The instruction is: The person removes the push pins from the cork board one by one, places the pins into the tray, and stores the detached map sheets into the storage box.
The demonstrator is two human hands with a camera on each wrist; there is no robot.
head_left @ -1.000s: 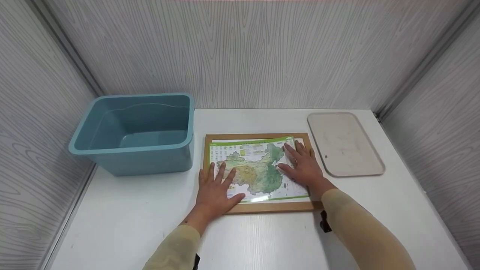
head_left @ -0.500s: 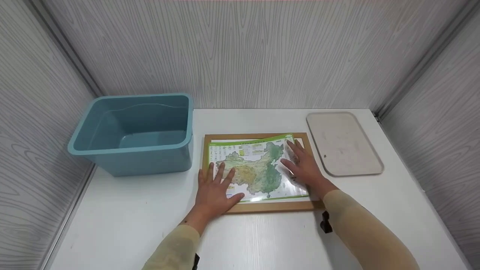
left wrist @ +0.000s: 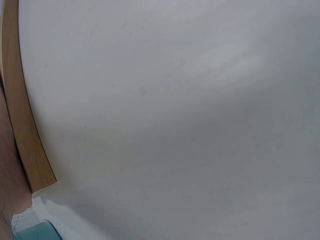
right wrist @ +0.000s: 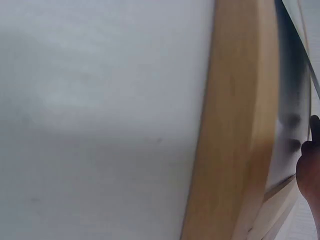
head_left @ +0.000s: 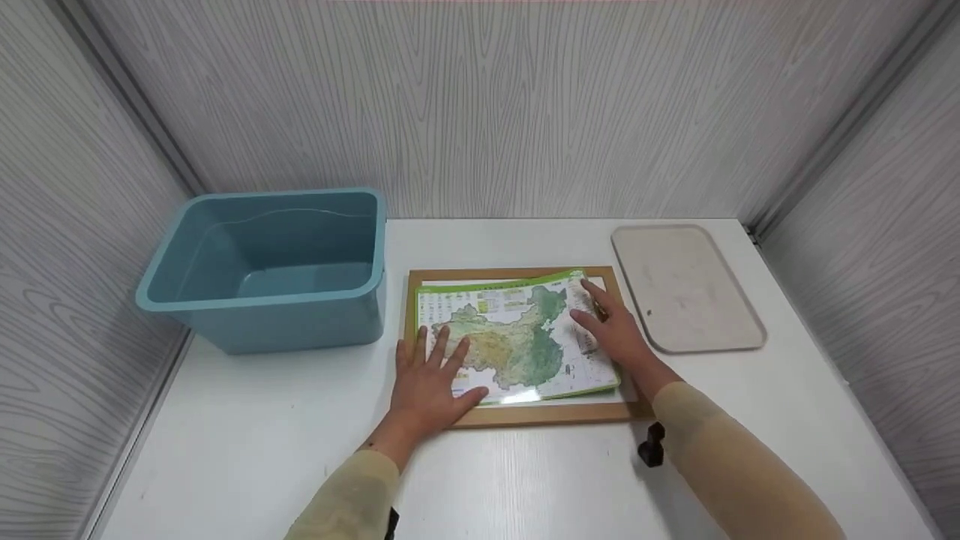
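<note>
Map sheet: the glossy printed map [head_left: 517, 337] lay inside the wooden frame [head_left: 525, 415] at the table's centre, its right edge lifted off the white backing, its left part flat.
Right hand: at 3 o'clock of the map, the right hand [head_left: 611, 326] had its fingers at that raised edge; whether the thumb was tucked under the sheet could not be told, so the grip stayed uncertain. The right wrist view showed only a fingertip [right wrist: 309, 165] beside the frame's rail.
Left hand: at 8 o'clock, the left hand [head_left: 431, 382] pressed flat, fingers spread wide, across the sheet's near left corner and the frame edge.
Risk: the laminate looked slick and springy. Lifted too sharply, it would likely crease along the line where the left palm pinned it. With pressure eased, the sheet could slide, or the light frame skid on the smooth tabletop.
Materials: the map was thin, shiny and green-bordered, catching glare near its front edge. The frame was matte tan wood, flat-railed and square-cornered.
Table: the white table [head_left: 240, 442] was smooth, with a faint grain.
Bin: at 10 o'clock stood a teal plastic bin [head_left: 270, 262], deep, with rounded corners and a rolled rim.
Tray: at 2 o'clock lay a beige tray [head_left: 686, 289], shallow and round-cornered, with a dull speckled surface.
Clip: a small black object [head_left: 651, 446] sat at 5 o'clock beside the right sleeve.
</note>
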